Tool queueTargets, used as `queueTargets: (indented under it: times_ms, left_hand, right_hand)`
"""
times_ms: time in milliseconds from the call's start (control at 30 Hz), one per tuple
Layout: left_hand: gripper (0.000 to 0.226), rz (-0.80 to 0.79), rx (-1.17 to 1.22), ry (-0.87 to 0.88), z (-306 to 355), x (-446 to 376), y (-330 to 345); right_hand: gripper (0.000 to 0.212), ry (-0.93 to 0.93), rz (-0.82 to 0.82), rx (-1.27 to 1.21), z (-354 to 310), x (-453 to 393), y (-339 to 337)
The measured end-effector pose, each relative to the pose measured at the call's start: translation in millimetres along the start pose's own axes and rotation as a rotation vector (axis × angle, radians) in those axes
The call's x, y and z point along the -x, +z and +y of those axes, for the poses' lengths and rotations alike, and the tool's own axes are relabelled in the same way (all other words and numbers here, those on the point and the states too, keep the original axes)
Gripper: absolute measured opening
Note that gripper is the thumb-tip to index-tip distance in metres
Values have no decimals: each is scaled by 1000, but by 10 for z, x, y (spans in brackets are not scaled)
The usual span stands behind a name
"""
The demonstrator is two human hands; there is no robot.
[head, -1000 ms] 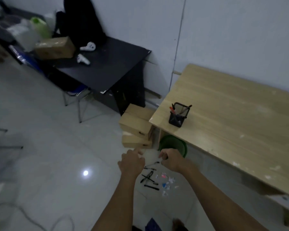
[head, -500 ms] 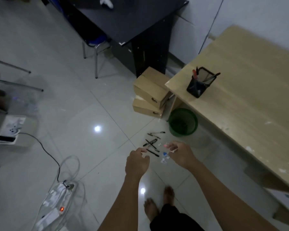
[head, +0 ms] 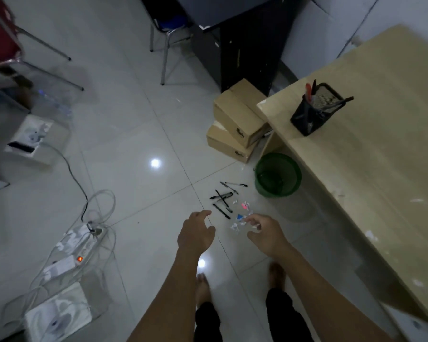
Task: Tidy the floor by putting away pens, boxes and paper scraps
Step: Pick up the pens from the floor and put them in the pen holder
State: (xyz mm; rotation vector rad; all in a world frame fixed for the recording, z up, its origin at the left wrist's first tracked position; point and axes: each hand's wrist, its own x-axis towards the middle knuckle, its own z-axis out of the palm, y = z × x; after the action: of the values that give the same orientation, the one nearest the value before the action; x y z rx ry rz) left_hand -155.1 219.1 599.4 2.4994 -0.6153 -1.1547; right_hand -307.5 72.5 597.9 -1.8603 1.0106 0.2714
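Observation:
Several black pens (head: 224, 197) lie scattered on the white tiled floor, with small paper scraps (head: 242, 213) just to their right. Two cardboard boxes (head: 237, 124) are stacked on the floor beside the wooden table's corner. A green mesh bin (head: 278, 175) stands below the table edge. A black mesh pen holder (head: 315, 112) with a few pens sits on the wooden table (head: 368, 156). My left hand (head: 195, 234) hovers open above the floor, left of the scraps. My right hand (head: 265, 232) is open too, fingers spread over the scraps, holding nothing.
A power strip (head: 77, 248) with tangled white cables lies on the floor at the left. White boxes (head: 32, 139) sit further left. A black desk (head: 245, 45) and chair legs (head: 163, 58) stand at the back. My bare feet (head: 203, 285) are below my hands.
The view has tilted down from the tables to the floor. Both hands have opened and now hang over the pens and scraps, and the pens appear farther ahead.

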Motion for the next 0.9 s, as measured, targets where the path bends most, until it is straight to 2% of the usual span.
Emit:
queueTargets:
  times_ms: [233, 467, 700, 900]
  left_hand:
    - [62, -29, -41, -25, 31, -571, 710]
    - [78, -64, -152, -64, -867, -1563, 1646]
    - [70, -46, -183, -35, -1907, -3038, 2478]
    - [52, 131, -222, 132, -2315, -4081, 2845]
  right_hand:
    - [38, -6, -69, 68, 653, -601, -69]
    - [39, -13, -125, 136, 1596, -1411, 703]
    - [43, -103, -149, 264, 2442, -2844, 1556]
    - [44, -92, -202, 438, 2831, -3968, 2219]
